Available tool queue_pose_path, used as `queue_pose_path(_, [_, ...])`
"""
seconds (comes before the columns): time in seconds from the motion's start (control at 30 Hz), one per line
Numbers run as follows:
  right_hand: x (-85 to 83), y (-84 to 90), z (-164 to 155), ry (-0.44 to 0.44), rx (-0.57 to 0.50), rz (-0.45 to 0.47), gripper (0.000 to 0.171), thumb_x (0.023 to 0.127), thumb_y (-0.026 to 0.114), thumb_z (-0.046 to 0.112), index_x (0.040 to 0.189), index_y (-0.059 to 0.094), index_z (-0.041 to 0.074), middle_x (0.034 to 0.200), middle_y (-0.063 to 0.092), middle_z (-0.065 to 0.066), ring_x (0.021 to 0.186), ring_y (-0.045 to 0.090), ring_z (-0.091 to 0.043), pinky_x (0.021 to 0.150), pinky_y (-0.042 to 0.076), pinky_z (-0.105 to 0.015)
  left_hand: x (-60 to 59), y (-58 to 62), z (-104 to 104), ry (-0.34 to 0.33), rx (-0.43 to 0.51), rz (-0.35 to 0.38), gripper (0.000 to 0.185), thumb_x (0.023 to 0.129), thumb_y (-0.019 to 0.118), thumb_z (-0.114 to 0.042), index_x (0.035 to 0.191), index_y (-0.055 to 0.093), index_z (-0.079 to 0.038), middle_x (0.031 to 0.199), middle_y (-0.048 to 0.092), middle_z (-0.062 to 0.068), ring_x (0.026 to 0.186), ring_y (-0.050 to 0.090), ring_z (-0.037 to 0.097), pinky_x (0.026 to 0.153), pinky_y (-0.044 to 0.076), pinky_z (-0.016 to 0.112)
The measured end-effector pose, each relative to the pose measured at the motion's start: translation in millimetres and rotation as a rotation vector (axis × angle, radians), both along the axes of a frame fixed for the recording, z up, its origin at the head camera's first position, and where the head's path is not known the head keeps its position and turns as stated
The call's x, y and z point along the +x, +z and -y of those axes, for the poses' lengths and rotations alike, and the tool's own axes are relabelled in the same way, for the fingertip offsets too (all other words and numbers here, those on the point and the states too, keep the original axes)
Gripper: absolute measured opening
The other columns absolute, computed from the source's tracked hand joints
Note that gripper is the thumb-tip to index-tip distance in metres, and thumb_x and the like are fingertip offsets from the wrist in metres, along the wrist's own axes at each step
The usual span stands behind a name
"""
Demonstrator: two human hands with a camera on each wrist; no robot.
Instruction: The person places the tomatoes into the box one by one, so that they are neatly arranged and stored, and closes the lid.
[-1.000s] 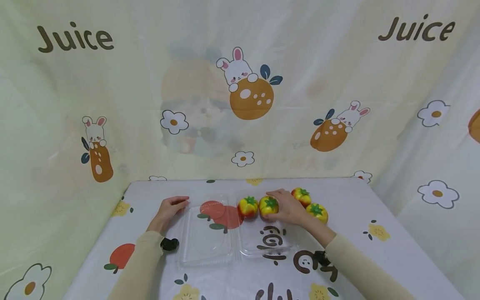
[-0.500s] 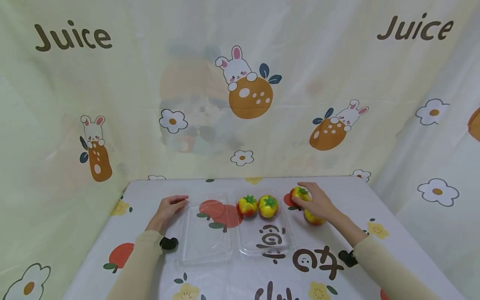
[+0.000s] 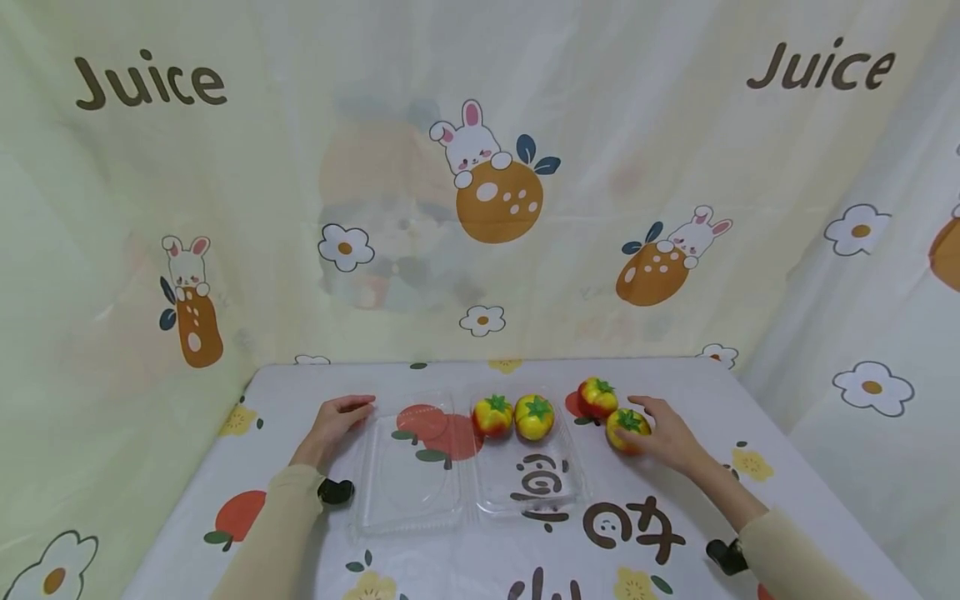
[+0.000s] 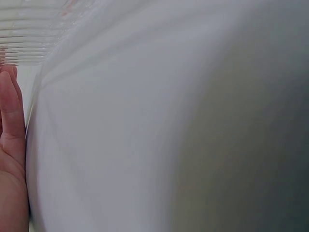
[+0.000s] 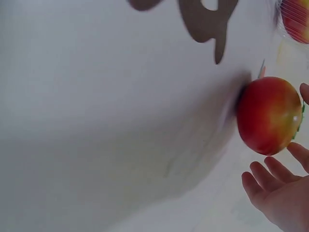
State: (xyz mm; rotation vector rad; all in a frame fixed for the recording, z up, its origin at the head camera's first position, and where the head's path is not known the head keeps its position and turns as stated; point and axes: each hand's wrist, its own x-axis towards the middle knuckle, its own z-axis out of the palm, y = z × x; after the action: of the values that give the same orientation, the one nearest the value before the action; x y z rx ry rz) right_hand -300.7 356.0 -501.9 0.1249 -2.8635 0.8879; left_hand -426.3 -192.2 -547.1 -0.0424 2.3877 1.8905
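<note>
Right hand [image 3: 663, 435] shifted from far fruit [image 3: 597, 398] to near fruit [image 3: 625, 428]; fingers wide, no grip. Left hand [image 3: 333, 427] beside box [image 3: 408, 523], fingers loose. Two fruits remain unboxed.

Plain cream sleeves [image 3: 274, 533] on both arms; small rounded black device [image 3: 335, 492] at each wrist; fingers [image 5: 265, 177] bare.

On the hanging cloth [image 3: 300, 183] before me I read "Juice" [image 3: 150, 82] at upper left and a second "Juice" [image 3: 822, 67] at upper right; the brown characters [image 3: 633, 527] on my desk [image 3: 697, 400] I can't make out.
</note>
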Motion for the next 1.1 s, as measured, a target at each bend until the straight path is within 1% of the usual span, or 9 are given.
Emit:
queue_pose_path(0.17, [3.8, -8.1, -1.4, 0.005, -0.049, -0.008, 0.071, 0.087, 0.075, 0.038, 0.137, 0.049, -0.005, 0.133, 0.047, -0.031, 0.119, 0.048, -0.047, 0.095, 0.042, -0.063, 1.0, -1.7, -0.6, 0.002, -0.002, 0.004, 0.033, 0.092, 0.071, -0.013, 0.122, 0.068, 0.001, 0.090, 0.067, -0.001, 0.076, 0.056, 0.008, 0.067, 0.047, 0.020])
queue_pose_path(0.33, [6.7, -11.3, -1.7, 0.004, -0.075, 0.007, 0.073, 0.084, 0.078, 0.038, 0.138, 0.049, -0.002, 0.130, 0.048, -0.028, 0.112, 0.051, -0.042, 0.092, 0.046, -0.060, 1.8, -1.4, -1.2, -0.001, -0.002, 0.010, 0.033, 0.092, 0.070, -0.013, 0.122, 0.067, 0.001, 0.089, 0.066, -0.001, 0.076, 0.056, 0.009, 0.067, 0.047, 0.020])
queue_pose_path(0.5, [6.3, -12.5, -2.2, -0.009, -0.078, 0.036, 0.077, 0.083, 0.078, 0.040, 0.140, 0.046, 0.000, 0.131, 0.048, -0.028, 0.111, 0.052, -0.041, 0.091, 0.048, -0.058, 0.1, -0.5, -0.8, 0.002, 0.000, -0.007, 0.033, 0.092, 0.070, -0.012, 0.121, 0.068, 0.002, 0.086, 0.066, -0.002, 0.075, 0.055, 0.010, 0.065, 0.047, 0.021])
queue_pose_path(0.7, [8.1, -13.3, -3.0, -0.044, -0.053, 0.032, 0.077, 0.081, 0.080, 0.039, 0.138, 0.048, -0.002, 0.126, 0.050, -0.028, 0.107, 0.052, -0.040, 0.089, 0.048, -0.056, 0.1, -1.1, -2.8, 0.008, -0.007, 0.010, 0.033, 0.092, 0.070, -0.014, 0.122, 0.068, -0.001, 0.089, 0.066, -0.002, 0.076, 0.055, 0.011, 0.066, 0.047, 0.021])
queue_pose_path(0.9, [9.4, -7.3, -3.4, -0.063, -0.027, 0.027, 0.078, 0.081, 0.080, 0.041, 0.138, 0.048, -0.002, 0.123, 0.051, -0.027, 0.104, 0.052, -0.038, 0.086, 0.049, -0.052, -0.3, -4.3, -1.8, -0.013, 0.010, -0.009, 0.033, 0.091, 0.071, -0.012, 0.121, 0.068, 0.003, 0.086, 0.066, -0.003, 0.073, 0.055, 0.009, 0.065, 0.047, 0.020])
queue_pose_path(1.1, [8.4, 7.4, -1.8, -0.031, -0.047, -0.024, 0.075, 0.083, 0.079, 0.040, 0.140, 0.048, 0.003, 0.128, 0.051, -0.028, 0.108, 0.052, -0.042, 0.087, 0.049, -0.054, -1.7, -4.3, 1.6, -0.032, 0.008, -0.032, 0.034, 0.092, 0.070, -0.011, 0.122, 0.066, 0.004, 0.083, 0.064, -0.004, 0.072, 0.053, 0.008, 0.064, 0.046, 0.020])
